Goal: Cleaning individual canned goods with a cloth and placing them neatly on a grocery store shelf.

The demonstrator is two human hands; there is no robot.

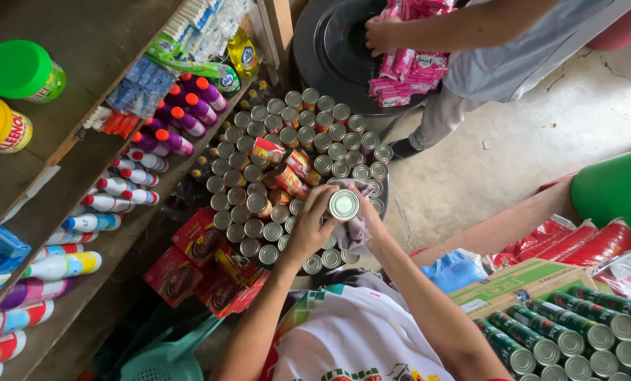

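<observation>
A small tin can (pixel 344 204) with a silver lid is held up in front of me. My left hand (pixel 313 222) wraps its side from the left. My right hand (pixel 363 215) holds a crumpled greyish cloth (pixel 353 231) against the can's right side and underside. Below my hands lies a round stack of several similar cans (pixel 287 148), some lying on their sides showing red labels.
Shelves (pixel 83 162) at left carry bottles, a green-lidded jar (pixel 23 70) and sachets. Red boxes (pixel 195 261) lie below the cans. A cardboard box (pixel 520 282) with green cans sits at right. Another person (pixel 485 42) handles pink packets (pixel 407 67) over a dark drum.
</observation>
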